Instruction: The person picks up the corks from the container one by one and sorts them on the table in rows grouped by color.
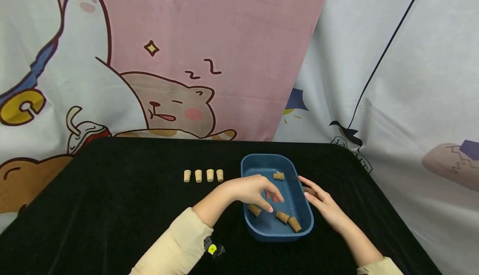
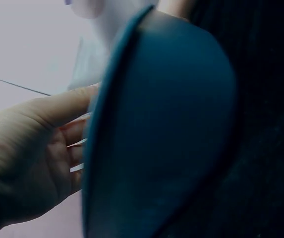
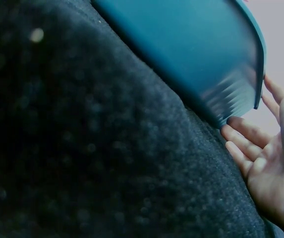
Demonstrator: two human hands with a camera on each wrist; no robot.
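Observation:
A blue plastic basin (image 1: 275, 238) stands on the black cloth with several brown corks in it: one cork (image 1: 278, 176) near the far end, another cork (image 1: 254, 210) by the left wall, and two at the near end. My left hand (image 1: 254, 190) reaches over the basin's left rim, fingers pointing down above the corks, thumb apart and nothing visible between them. In the left wrist view the rim hides the fingertips. My right hand (image 1: 325, 206) is at the basin's right side; in the right wrist view its extended fingers (image 3: 248, 131) touch the outer wall low down.
Left of the basin, several pale corks (image 1: 198, 175) stand in a row on the black-covered table (image 1: 123, 208). A small dark object with a yellow patch (image 1: 212, 249) shows at the left cuff. Behind the table hangs a printed cartoon cloth (image 1: 243, 59).

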